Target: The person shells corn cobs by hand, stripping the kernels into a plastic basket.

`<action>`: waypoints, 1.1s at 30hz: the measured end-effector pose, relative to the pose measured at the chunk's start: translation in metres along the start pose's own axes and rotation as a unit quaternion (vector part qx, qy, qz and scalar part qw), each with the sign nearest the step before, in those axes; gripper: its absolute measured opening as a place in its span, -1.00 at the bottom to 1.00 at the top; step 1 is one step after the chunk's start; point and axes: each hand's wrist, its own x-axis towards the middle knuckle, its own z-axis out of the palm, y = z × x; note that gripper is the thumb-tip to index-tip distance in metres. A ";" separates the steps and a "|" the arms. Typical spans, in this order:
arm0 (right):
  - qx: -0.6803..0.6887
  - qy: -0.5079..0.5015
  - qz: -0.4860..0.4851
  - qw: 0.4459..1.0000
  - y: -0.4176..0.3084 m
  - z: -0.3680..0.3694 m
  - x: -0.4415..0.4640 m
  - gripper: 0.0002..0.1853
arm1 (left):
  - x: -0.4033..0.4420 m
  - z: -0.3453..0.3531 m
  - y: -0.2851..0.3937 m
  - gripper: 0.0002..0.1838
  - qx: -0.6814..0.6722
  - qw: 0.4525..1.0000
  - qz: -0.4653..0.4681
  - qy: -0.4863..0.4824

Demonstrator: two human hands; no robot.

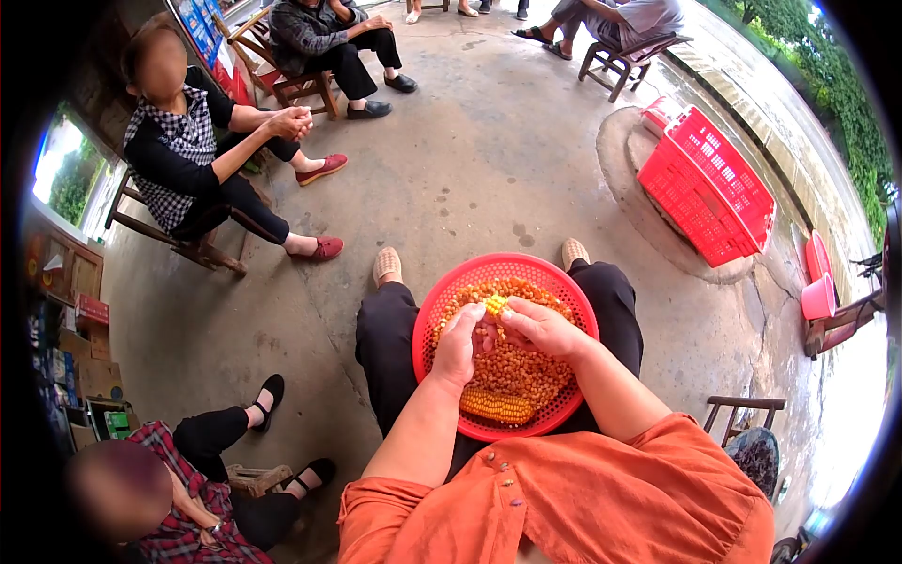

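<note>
A pink-red perforated basket (590, 324) rests on my lap, holding a bed of loose orange corn kernels (531, 371). Above the kernels, my left hand (458, 346) and my right hand (543, 329) meet with fingers closed around a corn cob (495, 304). Only its bright yellow end sticks up between the thumbs; the fingers hide the rest. Another ear of corn (496, 406), full of kernels, lies on its side in the near part of the basket, below my hands.
A large red crate (709, 188) stands on the concrete floor at the right, and a pink bucket (818, 297) is farther right. People sit on low chairs (620, 64) around me. A small wooden stool (256, 479) is at lower left, with shelved boxes (92, 362) beyond.
</note>
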 end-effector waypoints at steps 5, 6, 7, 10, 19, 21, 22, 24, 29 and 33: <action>-0.042 -0.007 -0.005 0.999 0.000 -0.001 0.000 -0.72 | 0.001 -0.003 -0.001 -0.81 0.018 0.999 -0.020 0.030; -0.042 -0.007 -0.005 0.999 0.001 0.000 0.000 -0.72 | 0.001 -0.003 -0.001 -0.81 0.018 0.999 -0.020 0.030; -0.044 -0.004 -0.004 0.999 0.001 0.000 0.000 -0.72 | 0.002 -0.005 -0.003 -0.81 0.027 0.999 -0.013 0.035; -0.049 -0.003 -0.006 0.999 0.004 -0.001 0.001 -0.73 | 0.002 -0.004 -0.005 -0.82 0.036 0.998 0.000 0.050; 0.026 -0.003 0.006 1.000 0.001 0.001 0.000 -0.76 | 0.000 -0.001 -0.003 -0.83 0.065 0.998 0.013 0.019; 0.012 0.000 0.007 1.000 -0.001 0.001 0.000 -0.76 | 0.000 -0.001 -0.003 -0.82 0.031 0.999 0.018 0.021; -0.006 -0.005 0.001 1.000 -0.002 0.000 0.000 -0.76 | -0.001 0.000 -0.001 -0.82 0.036 0.999 0.018 0.015; -0.025 -0.010 -0.004 1.000 -0.001 0.000 0.000 -0.76 | -0.003 0.002 0.000 -0.81 0.042 0.999 0.017 0.009; -0.053 -0.006 0.004 0.999 -0.002 -0.001 -0.001 -0.76 | -0.003 0.003 -0.001 -0.80 0.078 0.997 0.026 0.016; -0.100 0.003 -0.018 0.995 0.000 0.000 0.000 -0.75 | -0.002 -0.001 -0.003 -0.79 0.068 0.997 0.016 0.018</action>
